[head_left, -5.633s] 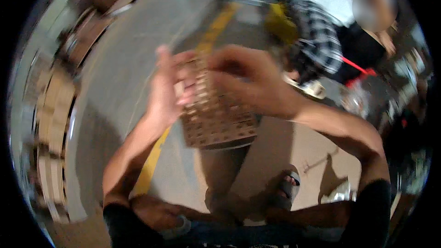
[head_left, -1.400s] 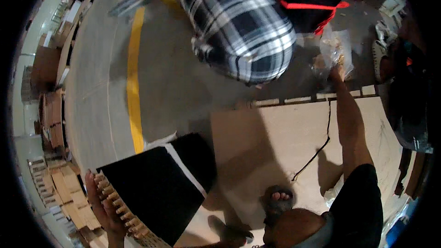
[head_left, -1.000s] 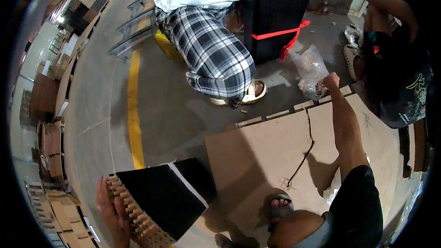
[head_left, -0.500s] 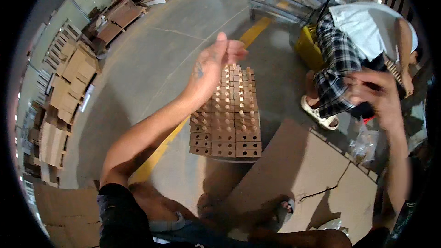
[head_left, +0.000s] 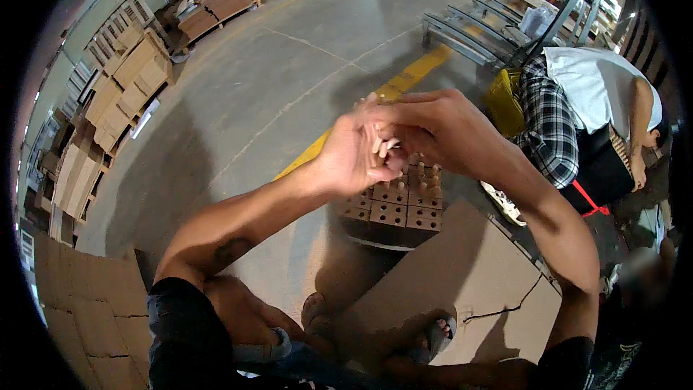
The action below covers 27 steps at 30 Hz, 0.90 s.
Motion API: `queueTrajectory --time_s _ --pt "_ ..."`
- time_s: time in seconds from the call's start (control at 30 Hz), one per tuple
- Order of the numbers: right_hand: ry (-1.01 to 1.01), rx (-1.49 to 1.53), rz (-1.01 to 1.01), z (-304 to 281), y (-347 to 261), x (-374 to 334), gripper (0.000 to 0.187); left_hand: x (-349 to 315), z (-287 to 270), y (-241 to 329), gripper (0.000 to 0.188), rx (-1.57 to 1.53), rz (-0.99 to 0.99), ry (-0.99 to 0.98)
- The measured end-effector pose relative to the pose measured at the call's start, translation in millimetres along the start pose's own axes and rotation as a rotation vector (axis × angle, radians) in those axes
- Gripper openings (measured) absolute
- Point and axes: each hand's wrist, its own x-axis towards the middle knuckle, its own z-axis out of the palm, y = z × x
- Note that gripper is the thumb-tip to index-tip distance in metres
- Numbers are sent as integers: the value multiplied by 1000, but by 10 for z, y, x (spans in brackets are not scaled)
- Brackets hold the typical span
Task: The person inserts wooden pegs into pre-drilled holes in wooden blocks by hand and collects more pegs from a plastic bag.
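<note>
My left hand [head_left: 345,153] is cupped above the far part of a set of brown blocks, with several short pale wooden dowels [head_left: 384,146] in its curled palm. From the right my right hand [head_left: 437,119] meets it, fingers bent over the left palm and close to the dowels. Its fingertips are partly hidden and blurred, so whether it pinches a dowel does not show. Beneath both hands sit the drilled blocks [head_left: 406,215], side by side in rows. Round holes show bare in the near rows, while upright dowels [head_left: 431,179] stand in holes farther back. Hands and wrists cover much of the blocks.
Flat cardboard [head_left: 476,274] lies on the floor at the right, by my feet. A person in plaid shorts [head_left: 552,126] bends over at the right, beside a yellow container [head_left: 505,101]. Metal frames [head_left: 469,36] stand behind. Stacked cardboard [head_left: 133,76] lines the left.
My right hand has swung in from the far right to meet my left hand over the blocks. The view has shifted, and dowels now show in the left palm.
</note>
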Motion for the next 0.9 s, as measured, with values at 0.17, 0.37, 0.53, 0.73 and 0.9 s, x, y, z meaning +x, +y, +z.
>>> queueTrajectory --time_s 0.17,0.37,0.53,0.73,0.9 --pt "184 83 242 -45 -2 -56 31 -138 61 142 30 320 -51 346" --pt "22 259 364 158 -245 -253 19 -237 69 393 25 594 113 555" --pt "34 338 366 709 -221 -250 21 -245 -53 493 32 719 194 531" --pt "44 156 364 879 -249 -117 8 -322 -66 512 33 744 185 619" --pt "84 28 394 882 -236 -67 8 -326 -118 541 34 742 144 638"
